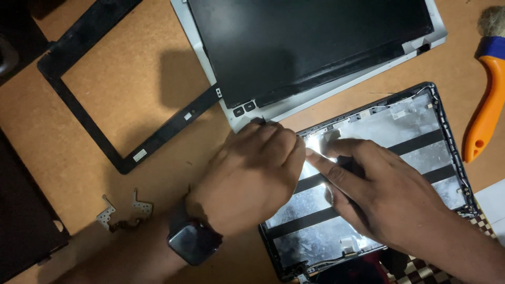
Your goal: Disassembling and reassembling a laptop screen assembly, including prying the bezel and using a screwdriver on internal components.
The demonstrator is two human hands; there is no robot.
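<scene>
A: Laptop lid back cover (415,158), that is what both hands are on in the head view. It lies inside-up on the brown tabletop (173,79), at the lower right, its inner face silvery foil crossed by dark strips, with thin wires along its upper rim.

B: And the hands?

A: The left hand (250,176) is curled at the cover's upper left corner, fingertips pinched together. Something thin may be between them, but I cannot tell what. A dark smartwatch (192,239) sits on that wrist. The right hand (381,192) lies on the foil, the forefinger stretched out and pressing near the same corner, the other fingers loosely bent, holding nothing that shows.

B: What lies around it?

A: Just above the cover, a bare display panel (310,42) rests on a silver laptop part. To the left lies the empty black screen bezel (123,144). Two small metal hinges (123,210) lie near the left forearm. At the right edge is a brush with an orange handle (486,100).
</scene>
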